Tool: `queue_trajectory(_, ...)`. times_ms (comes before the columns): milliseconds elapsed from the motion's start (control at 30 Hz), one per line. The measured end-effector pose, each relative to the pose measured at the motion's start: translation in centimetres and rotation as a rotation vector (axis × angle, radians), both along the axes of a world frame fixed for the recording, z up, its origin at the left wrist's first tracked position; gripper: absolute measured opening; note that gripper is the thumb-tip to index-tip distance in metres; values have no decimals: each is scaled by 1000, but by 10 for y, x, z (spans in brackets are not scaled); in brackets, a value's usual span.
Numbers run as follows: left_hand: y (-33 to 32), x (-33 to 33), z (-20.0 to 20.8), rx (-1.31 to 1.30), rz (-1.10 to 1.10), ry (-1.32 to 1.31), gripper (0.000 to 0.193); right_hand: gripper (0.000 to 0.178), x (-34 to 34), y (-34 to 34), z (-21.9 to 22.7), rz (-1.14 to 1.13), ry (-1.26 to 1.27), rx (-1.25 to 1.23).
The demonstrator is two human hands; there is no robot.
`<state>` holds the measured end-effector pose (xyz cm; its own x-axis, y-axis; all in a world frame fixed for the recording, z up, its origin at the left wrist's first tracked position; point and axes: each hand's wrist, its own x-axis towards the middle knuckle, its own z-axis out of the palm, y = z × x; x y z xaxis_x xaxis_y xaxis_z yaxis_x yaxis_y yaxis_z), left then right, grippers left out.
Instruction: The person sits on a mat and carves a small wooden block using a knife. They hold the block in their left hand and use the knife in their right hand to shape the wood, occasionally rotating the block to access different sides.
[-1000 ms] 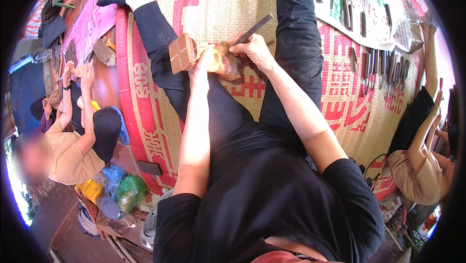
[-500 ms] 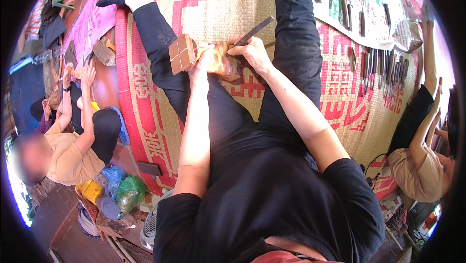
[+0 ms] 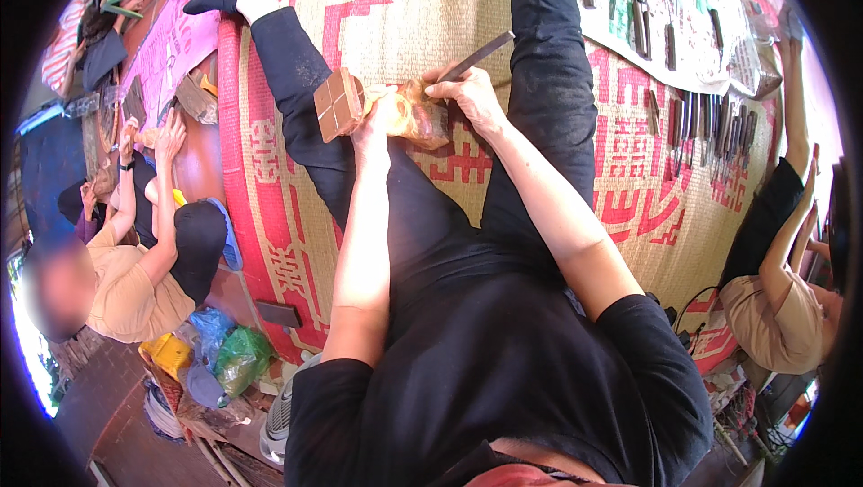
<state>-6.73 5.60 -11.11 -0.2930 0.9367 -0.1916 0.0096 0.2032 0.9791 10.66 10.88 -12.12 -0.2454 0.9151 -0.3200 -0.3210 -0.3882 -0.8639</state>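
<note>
So the left grip (image 3: 381, 120) is wrapped around an orange-brown carved piece (image 3: 424, 121), which pokes out on both sides of it. Left of that grip is the piece's square brown end, with a pale cross marked on its face; the rounder, shinier part sits between the two grips. Right grip (image 3: 469, 96) is closed around a flat dark tool (image 3: 481, 54), and the long end sticks out up and to the right of the fingers. The other end is down by the carved piece, but I honestly can't tell if it's touching.

Below and beyond both grips there's a red and straw-coloured mat (image 3: 404, 29), with a dark trouser leg (image 3: 550, 65) just right of the right grip. Further right of that grip, a row of tools (image 3: 719, 123) lies near a white sheet (image 3: 706, 81) carrying more of them. Well left of the left grip, a co-worker in a tan top (image 3: 139, 294) sits with both hands raised together.
</note>
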Motion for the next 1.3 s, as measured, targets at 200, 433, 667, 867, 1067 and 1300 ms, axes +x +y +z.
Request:
queue_trajectory(200,-2,8,1,3,72,-50,20,15,-4,-2,1,-5,31,-58)
queue_trajectory(433,-7,25,4,-2,98,19,20,15,-3,-4,4,-32,4,-88)
queue_trajectory(667,-6,26,1,-1,117,27,21,13,-4,1,-5,-106,30,-117)
queue_trajectory(867,-6,27,-2,5,130,18,28,14,-5,-2,-3,-91,68,-91)
queue_trajectory(1067,-6,25,-12,-15,70,167,37,14,-1,5,-8,-115,14,-133)
queue_trajectory(1300,-9,27,-17,25,37,314,44,16,-6,0,-17,-89,52,-100)
